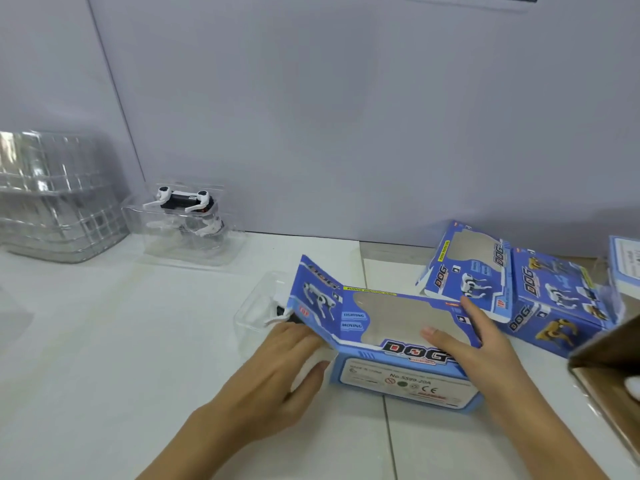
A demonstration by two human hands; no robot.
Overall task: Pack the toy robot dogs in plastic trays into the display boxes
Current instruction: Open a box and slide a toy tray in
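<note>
A blue display box point(391, 337) with a clear window lies on its side in front of me, its left end flap standing open. A clear plastic tray point(259, 306) holding a white toy robot dog pokes out of that open end. My left hand point(277, 372) is at the box's left end, fingers tucked under the flap beside the tray. My right hand point(478, 344) lies flat on the box's top right, fingers straight across the window. A second toy robot dog point(185, 202) in a clear tray stands at the back left.
A stack of empty clear trays point(52, 199) stands at the far left. Two more blue display boxes point(519, 289) lie at the right, against the grey wall. A brown cardboard carton point(609, 368) juts in at the right edge.
</note>
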